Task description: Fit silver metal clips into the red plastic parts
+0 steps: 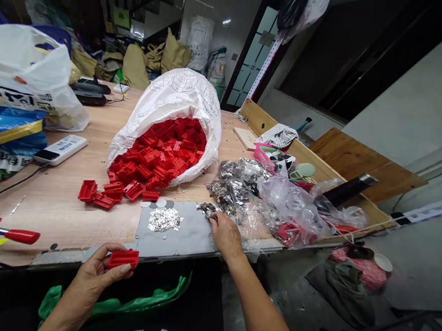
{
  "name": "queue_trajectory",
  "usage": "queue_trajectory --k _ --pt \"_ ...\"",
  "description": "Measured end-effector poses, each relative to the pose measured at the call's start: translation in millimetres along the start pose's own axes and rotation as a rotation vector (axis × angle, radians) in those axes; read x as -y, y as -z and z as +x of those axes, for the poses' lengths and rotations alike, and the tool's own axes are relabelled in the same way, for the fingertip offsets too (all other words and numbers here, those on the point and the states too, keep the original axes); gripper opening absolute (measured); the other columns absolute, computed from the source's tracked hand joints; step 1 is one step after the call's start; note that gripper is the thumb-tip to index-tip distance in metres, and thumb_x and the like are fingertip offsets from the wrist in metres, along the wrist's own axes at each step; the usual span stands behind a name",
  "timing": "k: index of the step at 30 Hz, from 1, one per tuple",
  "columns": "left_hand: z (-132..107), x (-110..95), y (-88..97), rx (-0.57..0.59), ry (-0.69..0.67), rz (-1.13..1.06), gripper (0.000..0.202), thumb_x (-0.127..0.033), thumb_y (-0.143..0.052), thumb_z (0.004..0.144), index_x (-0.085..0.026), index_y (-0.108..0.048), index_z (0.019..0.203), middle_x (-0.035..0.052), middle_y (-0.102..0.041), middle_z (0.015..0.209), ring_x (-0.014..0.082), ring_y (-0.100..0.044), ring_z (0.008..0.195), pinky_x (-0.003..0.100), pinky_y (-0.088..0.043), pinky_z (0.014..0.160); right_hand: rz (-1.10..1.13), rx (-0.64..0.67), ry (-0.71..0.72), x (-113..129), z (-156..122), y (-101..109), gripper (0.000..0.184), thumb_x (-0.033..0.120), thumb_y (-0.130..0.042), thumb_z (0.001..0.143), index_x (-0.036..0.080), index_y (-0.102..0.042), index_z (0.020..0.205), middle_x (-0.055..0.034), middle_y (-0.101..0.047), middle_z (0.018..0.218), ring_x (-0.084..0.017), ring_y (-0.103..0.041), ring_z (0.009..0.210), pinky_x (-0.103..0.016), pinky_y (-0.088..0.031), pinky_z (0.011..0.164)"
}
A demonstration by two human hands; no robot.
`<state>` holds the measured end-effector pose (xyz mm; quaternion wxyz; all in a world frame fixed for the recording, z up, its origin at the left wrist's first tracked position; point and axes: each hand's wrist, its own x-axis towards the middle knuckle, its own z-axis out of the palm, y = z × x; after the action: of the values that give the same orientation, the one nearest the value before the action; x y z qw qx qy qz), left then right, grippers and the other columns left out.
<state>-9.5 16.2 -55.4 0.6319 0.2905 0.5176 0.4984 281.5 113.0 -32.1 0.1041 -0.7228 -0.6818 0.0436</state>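
Observation:
A red plastic housing (123,258) is gripped between the thumb and fingers of my left hand (97,269), just off the table's front edge. My right hand (225,234) reaches down to a small heap of dark metal pieces (206,208), its fingertips pinched together at the heap; what they hold, if anything, is hidden. Between the hands, a pile of small shiny metal pieces (165,220) lies on a grey sheet (193,234). Behind it a white sack (187,87) lies on its side, spilling many red plastic housings (164,151) onto the wood.
Clear bags of metal parts (238,185) crowd the right side, beside a pink basket (266,159) and a black cylinder (351,189). At left are plastic bags (21,72), a white device (62,150) and a red-handled tool (21,235). Green plastic (141,301) hangs below the edge.

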Motion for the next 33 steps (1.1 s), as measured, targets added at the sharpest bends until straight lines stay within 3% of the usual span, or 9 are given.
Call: queue_trajectory --k 4,10,13,19,25,33 --pt "-2 -3 -2.4 -0.052 -0.034 -0.002 0.048 -0.033 -0.084 0.054 -0.017 -0.058 0.091 0.0041 -0.074 0.078 0.0186 -0.069 0.072 0.027 -0.058 0.069 0.025 -0.015 0.014 3 -3 0 0.013 0.023 -0.048 0.092 0.02 -0.06 0.096 -0.0066 -0.067 0.096 -0.019 -0.062 0.085 -0.026 -0.04 0.071" --pt "-2 -2 -4.1 -0.042 -0.017 0.002 0.049 -0.034 -0.085 0.052 -0.017 -0.058 0.089 0.0049 -0.074 0.078 0.0198 -0.07 0.072 0.029 -0.058 0.068 0.106 0.016 0.133 10 -8 -3 0.012 0.025 -0.052 0.09 0.023 -0.062 0.096 -0.0015 -0.068 0.096 -0.016 -0.062 0.088 -0.023 -0.04 0.073" --pt "-3 -1 -4.7 -0.068 -0.041 0.004 0.049 -0.035 -0.084 0.053 -0.017 -0.058 0.09 0.0047 -0.074 0.078 0.0198 -0.07 0.072 0.028 -0.058 0.068 0.121 0.005 0.112 7 -7 -6 0.014 0.025 -0.049 0.091 0.023 -0.062 0.097 -0.0019 -0.069 0.095 -0.017 -0.062 0.086 -0.024 -0.04 0.073" --pt "-3 1 -2.9 -0.045 -0.016 0.0 0.049 -0.035 -0.083 0.055 -0.017 -0.056 0.091 0.0053 -0.075 0.08 0.0202 -0.071 0.075 0.027 -0.058 0.07 0.135 -0.038 0.047 0 -4 -7 0.02 0.018 -0.045 0.091 0.02 -0.059 0.104 -0.0064 -0.065 0.101 -0.019 -0.06 0.091 -0.027 -0.04 0.079" --pt "0 1 2.5 0.037 0.042 0.001 0.044 -0.031 -0.083 0.058 -0.017 -0.057 0.091 0.0057 -0.074 0.085 0.0223 -0.07 0.083 0.03 -0.058 0.075 0.181 -0.018 0.082 6 -5 -9 0.014 0.021 -0.055 0.085 0.021 -0.059 0.098 -0.0041 -0.061 0.098 -0.018 -0.059 0.089 -0.026 -0.041 0.076" --pt "-1 1 6.9 0.035 0.031 -0.002 0.042 -0.03 -0.083 0.059 -0.017 -0.058 0.09 0.0049 -0.074 0.084 0.0223 -0.07 0.083 0.031 -0.057 0.076 0.325 0.049 0.252 8 -4 -4 0.012 0.014 -0.057 0.082 0.022 -0.063 0.088 -0.0005 -0.065 0.092 -0.014 -0.06 0.087 -0.024 -0.043 0.078"
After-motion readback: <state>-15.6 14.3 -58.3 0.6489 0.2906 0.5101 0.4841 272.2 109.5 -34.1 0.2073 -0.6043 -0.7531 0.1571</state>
